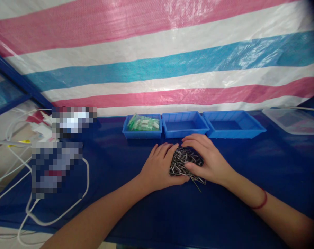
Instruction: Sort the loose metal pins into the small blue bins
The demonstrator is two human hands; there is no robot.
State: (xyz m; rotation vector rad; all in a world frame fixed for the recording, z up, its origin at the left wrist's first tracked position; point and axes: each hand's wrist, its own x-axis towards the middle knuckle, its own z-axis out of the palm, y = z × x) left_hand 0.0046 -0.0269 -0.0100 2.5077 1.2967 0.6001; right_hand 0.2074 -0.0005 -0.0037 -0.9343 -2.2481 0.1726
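Note:
A heap of thin dark metal pins (184, 162) lies on the blue table (136, 207) in front of me. My left hand (159, 167) cups the heap from the left, fingers curved round its edge. From the right, my right hand (207, 159) presses against the same heap, with fingers bent over the top and thumb under it. A red string circles my right wrist. A few pins stick out below the heap.
Three blue trays stand in a row at the back: the left tray (142, 133) holds small green-and-white bagged parts, the middle tray (184, 131) and right tray (234, 131) look bare. A clear plastic lid (294, 121) lies far right. White cables (55, 214) loop at left. A striped tarp hangs behind.

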